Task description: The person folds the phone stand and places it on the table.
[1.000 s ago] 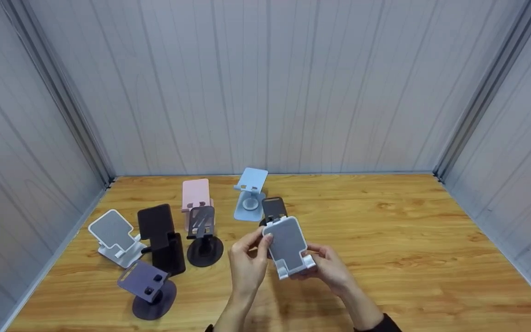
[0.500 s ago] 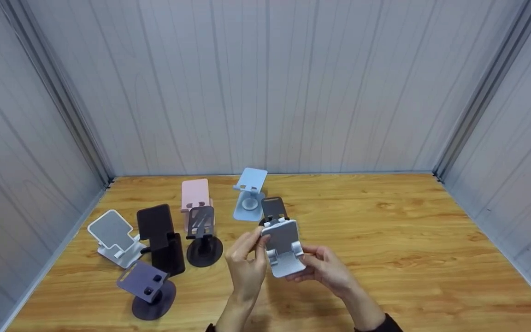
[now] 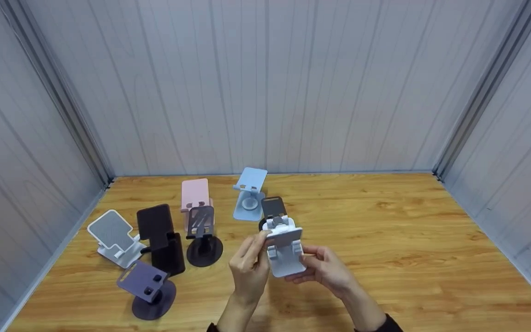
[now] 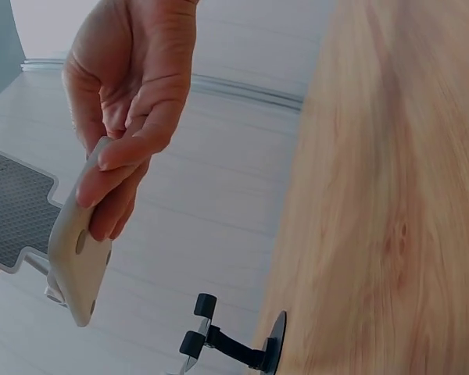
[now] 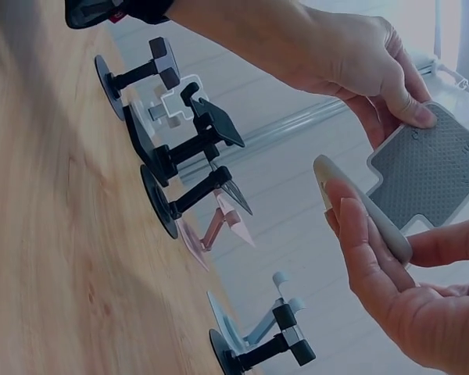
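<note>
A white phone stand [image 3: 288, 260] with a grey padded plate [image 5: 430, 176] is held in the air by both hands. My left hand [image 3: 250, 272] pinches the upper plate edge, its thumb on the grey pad in the right wrist view. My right hand [image 3: 325, 269] grips the base [image 4: 78, 258] between thumb and fingers. In the head view the plate is tilted steeply over the base, its front seen nearly edge-on. Just behind the held stand, a black phone stand [image 3: 273, 206] is on the table, partly hidden.
To the left on the wooden table [image 3: 408, 244] are several phone stands: white [image 3: 111, 230], black folding [image 3: 157, 226], purple [image 3: 143, 281], black round-based [image 3: 204, 251] and pink [image 3: 195, 191]. A light-blue stand [image 3: 251, 180] is farther back. Pale panel walls [image 3: 265, 92] enclose the table.
The held stand's plate has tipped from facing the head camera to nearly edge-on, uncovering the base. My left hand turned with the plate's edge; my right hand stays almost still.
</note>
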`<state>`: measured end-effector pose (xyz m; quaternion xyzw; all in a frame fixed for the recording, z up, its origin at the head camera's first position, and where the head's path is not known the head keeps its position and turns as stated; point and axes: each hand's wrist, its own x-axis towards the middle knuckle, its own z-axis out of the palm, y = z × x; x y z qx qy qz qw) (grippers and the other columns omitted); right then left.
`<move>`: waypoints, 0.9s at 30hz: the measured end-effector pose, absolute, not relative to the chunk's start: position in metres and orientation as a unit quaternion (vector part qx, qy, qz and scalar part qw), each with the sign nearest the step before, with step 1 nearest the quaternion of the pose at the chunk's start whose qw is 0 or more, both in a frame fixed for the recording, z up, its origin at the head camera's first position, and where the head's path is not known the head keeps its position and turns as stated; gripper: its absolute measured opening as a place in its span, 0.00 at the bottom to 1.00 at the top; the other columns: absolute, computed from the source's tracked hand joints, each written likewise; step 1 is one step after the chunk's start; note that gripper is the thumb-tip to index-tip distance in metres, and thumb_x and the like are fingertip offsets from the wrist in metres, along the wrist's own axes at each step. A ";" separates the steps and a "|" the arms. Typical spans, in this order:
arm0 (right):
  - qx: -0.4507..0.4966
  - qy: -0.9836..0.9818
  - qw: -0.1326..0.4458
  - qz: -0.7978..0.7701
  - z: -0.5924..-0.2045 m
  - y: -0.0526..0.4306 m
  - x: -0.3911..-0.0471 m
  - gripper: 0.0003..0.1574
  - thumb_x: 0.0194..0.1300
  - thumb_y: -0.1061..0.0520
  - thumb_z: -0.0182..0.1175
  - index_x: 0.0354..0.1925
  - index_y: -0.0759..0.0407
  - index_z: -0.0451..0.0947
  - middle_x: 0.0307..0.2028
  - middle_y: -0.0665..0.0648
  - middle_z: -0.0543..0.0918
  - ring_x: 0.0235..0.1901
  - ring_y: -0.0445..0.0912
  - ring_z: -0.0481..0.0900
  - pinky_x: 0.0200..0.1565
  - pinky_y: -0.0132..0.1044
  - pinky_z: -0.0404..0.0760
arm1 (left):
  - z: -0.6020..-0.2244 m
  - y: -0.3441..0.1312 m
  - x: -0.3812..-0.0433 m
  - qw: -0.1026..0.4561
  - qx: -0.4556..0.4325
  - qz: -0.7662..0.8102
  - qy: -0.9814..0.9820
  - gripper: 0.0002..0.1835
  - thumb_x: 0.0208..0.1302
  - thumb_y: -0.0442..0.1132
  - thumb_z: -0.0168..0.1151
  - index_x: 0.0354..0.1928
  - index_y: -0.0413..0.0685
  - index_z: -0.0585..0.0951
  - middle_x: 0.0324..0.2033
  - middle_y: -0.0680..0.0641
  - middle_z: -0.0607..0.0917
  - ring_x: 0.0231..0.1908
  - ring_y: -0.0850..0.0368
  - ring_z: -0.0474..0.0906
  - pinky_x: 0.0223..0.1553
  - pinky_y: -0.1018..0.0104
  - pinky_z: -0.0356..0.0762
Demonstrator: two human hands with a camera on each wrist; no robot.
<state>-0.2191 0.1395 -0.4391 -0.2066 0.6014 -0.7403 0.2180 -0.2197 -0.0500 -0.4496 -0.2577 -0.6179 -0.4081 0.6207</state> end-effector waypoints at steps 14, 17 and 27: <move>-0.194 0.587 0.243 -0.748 -0.439 0.138 -0.216 0.30 0.81 0.67 0.45 0.67 0.93 0.63 0.50 0.72 0.88 0.40 0.46 0.94 0.46 0.36 0.92 | -0.491 -0.069 -0.250 0.638 -0.331 -0.351 -0.600 0.11 0.75 0.23 0.67 0.55 0.34 0.90 0.43 0.40 0.91 0.41 0.51 0.90 0.46 0.70 0.89; -0.182 0.589 0.238 -0.751 -0.438 0.140 -0.217 0.29 0.86 0.61 0.44 0.68 0.89 0.66 0.50 0.70 0.89 0.40 0.47 0.94 0.47 0.37 0.92 | -0.479 -0.069 -0.244 0.644 -0.340 -0.336 -0.598 0.08 0.80 0.27 0.63 0.51 0.33 0.90 0.43 0.38 0.92 0.40 0.49 0.91 0.45 0.69 0.90; -0.152 0.619 0.262 -0.725 -0.434 0.147 -0.218 0.79 0.72 0.10 0.40 0.75 0.84 0.62 0.52 0.69 0.91 0.44 0.46 0.93 0.48 0.36 0.90 | -0.461 -0.067 -0.234 0.618 -0.354 -0.313 -0.628 0.16 0.86 0.34 0.56 0.42 0.34 0.90 0.37 0.38 0.93 0.34 0.48 0.91 0.41 0.67 0.91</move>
